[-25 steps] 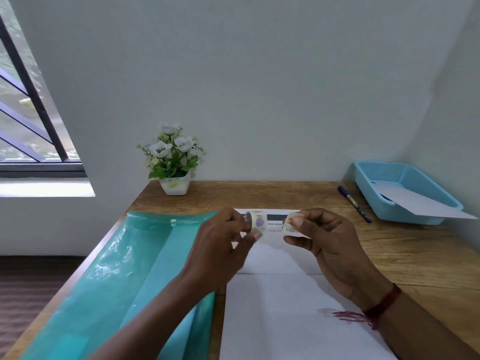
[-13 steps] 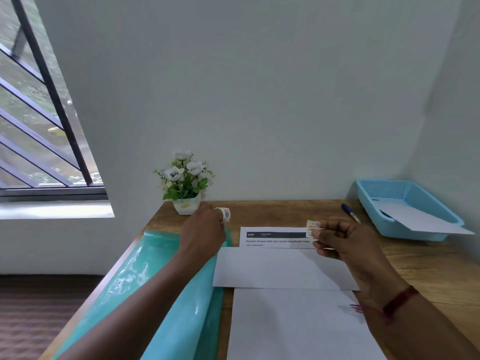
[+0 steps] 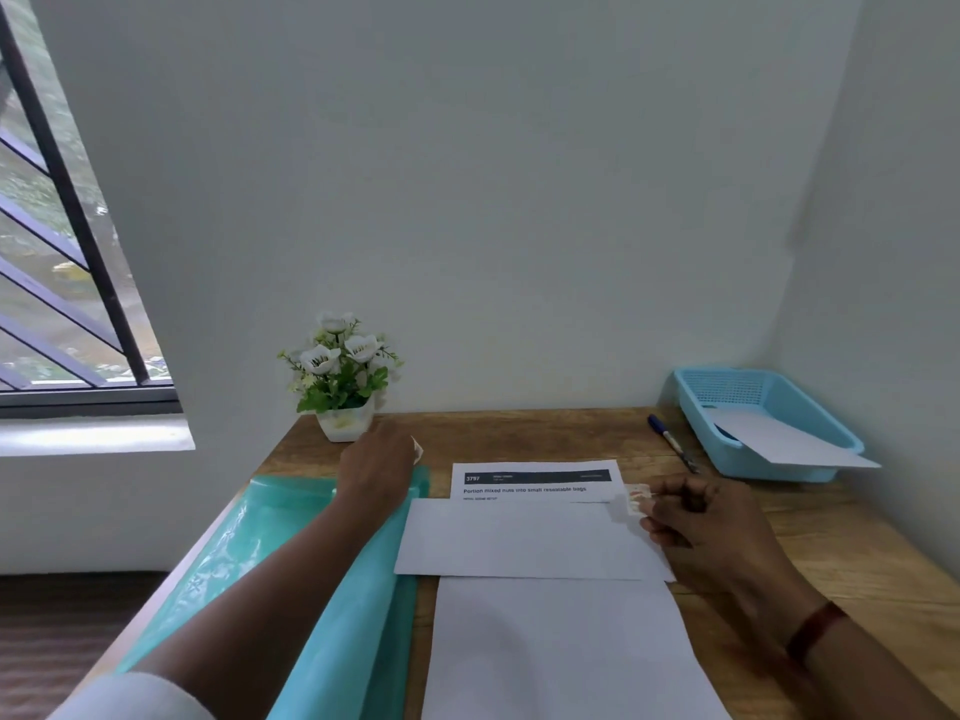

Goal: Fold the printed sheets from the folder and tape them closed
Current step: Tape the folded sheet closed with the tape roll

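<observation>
A printed sheet (image 3: 530, 537) lies folded on the wooden desk, its printed header strip showing at the far edge. My right hand (image 3: 696, 522) pinches a short piece of tape (image 3: 636, 498) just above the sheet's right far corner. My left hand (image 3: 376, 467) is stretched to the far left, near the flower pot, holding the tape roll (image 3: 417, 450), which is mostly hidden behind the fingers. A teal folder (image 3: 291, 558) lies open on the left under my left arm. Another white sheet (image 3: 561, 652) lies nearer me.
A small white pot of artificial flowers (image 3: 340, 379) stands at the back left of the desk (image 3: 519, 433). A blue pen (image 3: 672, 449) lies beside a light-blue basket (image 3: 763, 423) holding a folded sheet at the back right. Walls close the back and right.
My hands parted after tearing off tape: the left carried the roll away to the far left by the flower pot, the right lowered the tape piece toward the folded sheet's right corner.
</observation>
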### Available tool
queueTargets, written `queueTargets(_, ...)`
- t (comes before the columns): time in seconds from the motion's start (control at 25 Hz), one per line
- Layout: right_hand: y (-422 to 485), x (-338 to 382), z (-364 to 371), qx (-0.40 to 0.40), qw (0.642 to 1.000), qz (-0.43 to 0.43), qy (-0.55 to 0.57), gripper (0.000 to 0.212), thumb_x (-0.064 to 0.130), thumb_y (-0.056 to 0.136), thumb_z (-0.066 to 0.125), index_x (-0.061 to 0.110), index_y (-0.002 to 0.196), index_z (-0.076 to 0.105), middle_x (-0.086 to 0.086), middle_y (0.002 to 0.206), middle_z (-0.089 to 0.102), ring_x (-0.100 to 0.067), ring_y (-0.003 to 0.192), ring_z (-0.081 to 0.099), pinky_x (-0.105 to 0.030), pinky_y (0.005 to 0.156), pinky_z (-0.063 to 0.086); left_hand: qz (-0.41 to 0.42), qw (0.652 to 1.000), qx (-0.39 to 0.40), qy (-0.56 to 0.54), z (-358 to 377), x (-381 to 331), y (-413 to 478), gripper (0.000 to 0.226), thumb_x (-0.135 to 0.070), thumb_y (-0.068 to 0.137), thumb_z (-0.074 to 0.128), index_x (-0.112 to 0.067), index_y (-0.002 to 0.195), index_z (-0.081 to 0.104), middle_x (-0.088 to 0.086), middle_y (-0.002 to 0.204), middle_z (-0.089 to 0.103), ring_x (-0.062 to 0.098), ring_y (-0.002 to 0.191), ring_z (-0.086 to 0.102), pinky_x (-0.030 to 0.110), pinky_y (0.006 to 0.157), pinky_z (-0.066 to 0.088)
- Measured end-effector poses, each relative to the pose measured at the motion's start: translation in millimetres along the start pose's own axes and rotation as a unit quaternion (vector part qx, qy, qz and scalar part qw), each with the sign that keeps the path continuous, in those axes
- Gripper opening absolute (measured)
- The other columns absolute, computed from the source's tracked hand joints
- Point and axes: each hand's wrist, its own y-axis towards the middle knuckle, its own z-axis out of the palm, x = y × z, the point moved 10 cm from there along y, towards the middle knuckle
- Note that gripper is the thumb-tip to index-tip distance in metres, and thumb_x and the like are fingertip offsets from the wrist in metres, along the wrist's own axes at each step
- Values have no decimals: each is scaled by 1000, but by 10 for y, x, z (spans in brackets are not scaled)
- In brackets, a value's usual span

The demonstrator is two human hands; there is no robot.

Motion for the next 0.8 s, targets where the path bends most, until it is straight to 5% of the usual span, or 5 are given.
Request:
queueTargets(0.32,-43,75,-104,-34,999,-14,-19,5,18,86,70,20,87,74,2,73,75,-14,66,70,-21,55,54,5,999,42,-2,32,25,54,21,-19,93,55,-22,110,68,4,116,61,28,105,63,33,77,46)
queueTargets(0.64,-48,66,-106,-45,998,-16,-52,5,21,87,70,23,85,74,3,81,72,-17,79,66,-27,67,53,-9,1000,-10,1,-103,59,88,13,-16,90,57,-11,91,69,7,99,64,26,87,65,31,63,42)
queueTargets(0.8,-20,16,-105,-55,997,7,-56,4,20,87,70,21,86,73,0,82,71,-19,79,64,-28,68,51,32,993,-66,-89,-289,-340,-138,18,-9,86,55,-14,80,71,3,87,60,25,78,65,31,59,48)
